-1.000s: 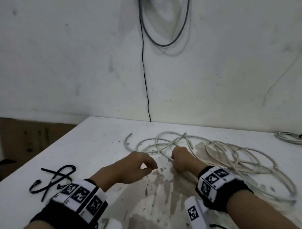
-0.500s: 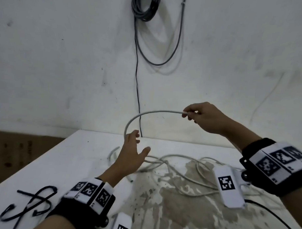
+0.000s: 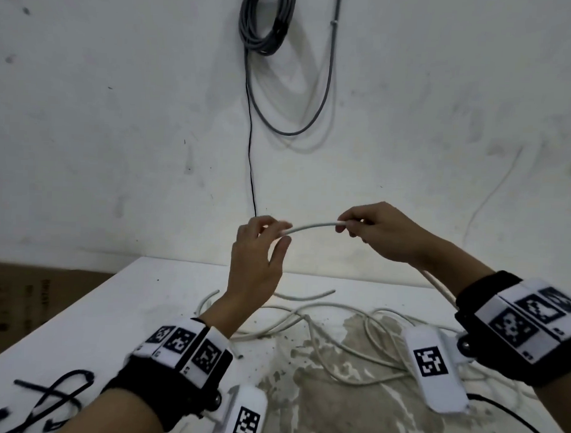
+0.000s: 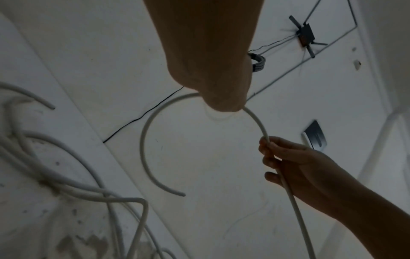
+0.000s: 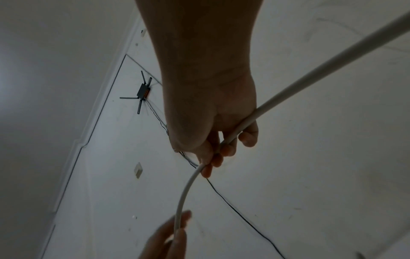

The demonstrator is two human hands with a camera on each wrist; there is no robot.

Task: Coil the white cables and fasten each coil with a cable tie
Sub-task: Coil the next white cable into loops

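Note:
A white cable (image 3: pixel 309 226) spans between my two raised hands above the table. My right hand (image 3: pixel 343 225) grips it in curled fingers, and from there it drops past my wrist to the tangle of white cable (image 3: pixel 335 334) on the table. My left hand (image 3: pixel 282 234) pinches the cable between thumb and fingers. In the left wrist view the cable (image 4: pixel 144 140) arcs past that hand to a free end (image 4: pixel 180 194). The right wrist view shows the right hand's fingers (image 5: pixel 210 157) curled round the cable (image 5: pixel 186 191). Black cable ties (image 3: pixel 53 399) lie at the table's near left.
The white table (image 3: pixel 112 314) is stained in the middle and stands against a white wall. A grey cable coil (image 3: pixel 265 24) hangs on the wall, with a thin black wire (image 3: pixel 252 169) running down. Brown cardboard (image 3: pixel 32 295) sits left of the table.
My right hand lifted one cable off the table and holds it up. My left hand rose from the table and took hold of the same cable near its free end.

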